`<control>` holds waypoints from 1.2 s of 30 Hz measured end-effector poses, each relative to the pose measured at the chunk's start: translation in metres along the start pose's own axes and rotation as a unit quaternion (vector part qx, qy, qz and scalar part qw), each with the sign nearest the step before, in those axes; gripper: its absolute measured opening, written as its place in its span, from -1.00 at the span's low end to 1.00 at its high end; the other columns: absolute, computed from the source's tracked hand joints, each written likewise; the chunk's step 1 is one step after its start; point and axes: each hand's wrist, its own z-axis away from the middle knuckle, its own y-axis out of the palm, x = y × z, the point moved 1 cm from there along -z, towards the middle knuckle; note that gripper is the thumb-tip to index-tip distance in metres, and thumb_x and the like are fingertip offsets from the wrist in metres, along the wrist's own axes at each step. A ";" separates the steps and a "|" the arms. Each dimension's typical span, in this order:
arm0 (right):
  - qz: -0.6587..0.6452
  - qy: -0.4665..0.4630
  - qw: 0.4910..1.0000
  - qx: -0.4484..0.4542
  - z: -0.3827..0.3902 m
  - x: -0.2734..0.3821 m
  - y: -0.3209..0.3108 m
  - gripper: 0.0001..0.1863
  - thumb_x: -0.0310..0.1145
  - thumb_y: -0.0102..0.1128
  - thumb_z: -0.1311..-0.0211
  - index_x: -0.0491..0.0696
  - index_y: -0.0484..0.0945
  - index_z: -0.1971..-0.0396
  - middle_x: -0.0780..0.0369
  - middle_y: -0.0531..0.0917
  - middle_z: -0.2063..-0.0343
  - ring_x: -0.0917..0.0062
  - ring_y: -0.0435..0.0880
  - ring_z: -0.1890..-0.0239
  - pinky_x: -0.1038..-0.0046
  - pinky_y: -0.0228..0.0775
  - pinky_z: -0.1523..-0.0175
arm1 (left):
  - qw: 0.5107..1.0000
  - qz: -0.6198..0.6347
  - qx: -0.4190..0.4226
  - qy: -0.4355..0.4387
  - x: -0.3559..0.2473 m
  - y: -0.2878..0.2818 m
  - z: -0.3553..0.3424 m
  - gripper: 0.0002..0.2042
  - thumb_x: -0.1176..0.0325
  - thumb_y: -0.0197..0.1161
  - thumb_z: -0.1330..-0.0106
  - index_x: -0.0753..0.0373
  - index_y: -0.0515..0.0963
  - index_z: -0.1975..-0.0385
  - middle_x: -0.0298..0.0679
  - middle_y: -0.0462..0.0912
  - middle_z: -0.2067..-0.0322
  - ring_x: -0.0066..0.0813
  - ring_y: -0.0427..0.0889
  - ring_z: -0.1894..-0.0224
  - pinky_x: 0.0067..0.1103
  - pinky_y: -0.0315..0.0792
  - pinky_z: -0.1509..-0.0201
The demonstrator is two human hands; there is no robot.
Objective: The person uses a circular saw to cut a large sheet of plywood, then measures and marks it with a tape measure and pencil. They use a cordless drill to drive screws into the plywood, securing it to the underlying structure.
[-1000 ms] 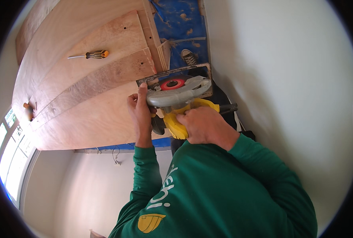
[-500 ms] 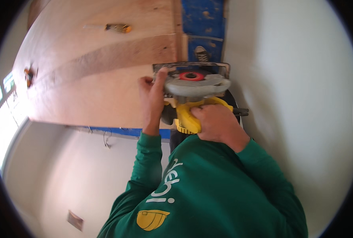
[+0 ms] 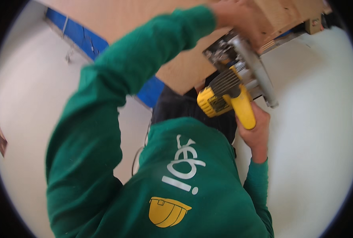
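A yellow and black circular saw (image 3: 218, 97) is tilted in front of me, at the near right corner of a plywood sheet (image 3: 186, 65). My right hand (image 3: 257, 129) is closed around its yellow rear handle. The metal base and grey blade guard (image 3: 253, 65) face up and to the right. My left arm reaches across the sheet, and my left hand (image 3: 244, 20) is beyond the saw, close to the guard's far end. That hand is smeared by motion, so whether its fingers touch the guard or the wood is unclear.
Blue boards (image 3: 152, 91) show beneath the plywood. A pale wall (image 3: 315, 139) runs along the right side. A dark cable (image 3: 134, 160) hangs beside my waist. At the far right lies a wooden block (image 3: 313, 25) with dark items beside it.
The view has swung round. The saw has turned from lying crosswise to a steep tilt, with its motor side showing. My left hand has moved from the base's left end to beyond the guard.
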 end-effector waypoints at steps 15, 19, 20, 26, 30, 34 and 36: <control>0.032 0.066 0.997 -0.012 0.005 0.004 0.006 -0.73 -0.49 0.48 -0.42 -0.21 0.73 -0.05 0.28 0.79 0.35 0.62 0.70 0.36 0.50 0.58 0.12 | 1.000 -0.004 -0.009 -0.023 -0.007 0.004 0.008 -0.02 -0.31 0.77 0.11 0.04 0.73 -0.39 -0.05 0.53 -0.46 0.10 0.25 -0.58 -0.10 0.21 -0.59; 0.050 0.053 0.997 -0.022 0.007 -0.003 0.006 -0.68 -0.47 0.49 -0.41 -0.24 0.73 -0.09 0.25 0.81 0.29 0.61 0.71 0.29 0.49 0.57 0.06 | 0.999 0.002 -0.012 -0.044 -0.007 0.001 0.006 -0.01 -0.31 0.78 0.11 0.05 0.73 -0.39 -0.06 0.51 -0.48 0.10 0.23 -0.59 -0.09 0.19 -0.58; 0.046 0.068 0.996 -0.023 0.008 -0.004 0.005 -0.67 -0.47 0.49 -0.41 -0.24 0.73 -0.10 0.25 0.82 0.28 0.61 0.71 0.27 0.49 0.58 0.05 | 0.999 0.007 -0.020 -0.048 -0.005 0.005 0.006 -0.01 -0.31 0.78 0.11 0.05 0.73 -0.39 -0.06 0.50 -0.49 0.10 0.23 -0.59 -0.09 0.19 -0.58; 0.055 0.074 0.996 -0.019 0.010 -0.005 0.003 -0.65 -0.46 0.49 -0.40 -0.26 0.73 -0.11 0.23 0.83 0.25 0.60 0.72 0.24 0.48 0.59 0.04 | 0.995 -0.011 -0.046 -0.084 0.002 0.012 -0.041 -0.01 -0.30 0.80 0.12 0.06 0.73 -0.39 -0.07 0.47 -0.51 0.09 0.20 -0.60 -0.07 0.16 -0.57; 0.044 0.072 0.996 -0.019 0.008 -0.001 0.005 -0.69 -0.47 0.47 -0.41 -0.26 0.74 -0.07 0.24 0.82 0.28 0.60 0.73 0.27 0.48 0.59 0.06 | 0.990 -0.014 -0.105 -0.094 0.013 0.033 -0.068 0.08 -0.30 0.82 0.17 0.07 0.66 -0.46 -0.14 0.26 -0.62 -0.04 0.01 -0.63 -0.18 0.06 -0.58; 0.043 0.054 0.998 -0.011 0.006 0.005 0.006 -0.74 -0.49 0.46 -0.40 -0.24 0.74 -0.02 0.22 0.82 0.32 0.59 0.75 0.30 0.48 0.59 0.09 | 0.993 -0.014 -0.101 -0.066 0.013 0.034 -0.060 0.12 -0.33 0.79 0.17 0.16 0.64 -0.46 -0.16 0.32 -0.57 -0.16 0.06 -0.64 -0.23 0.01 -0.60; 0.039 0.040 0.998 -0.018 0.005 0.006 0.007 -0.75 -0.49 0.46 -0.39 -0.24 0.74 -0.01 0.22 0.82 0.32 0.58 0.75 0.31 0.48 0.59 0.10 | 0.993 0.001 -0.109 -0.047 0.013 0.029 -0.045 0.13 -0.34 0.79 0.17 0.17 0.64 -0.46 -0.16 0.33 -0.57 -0.16 0.06 -0.64 -0.23 0.01 -0.60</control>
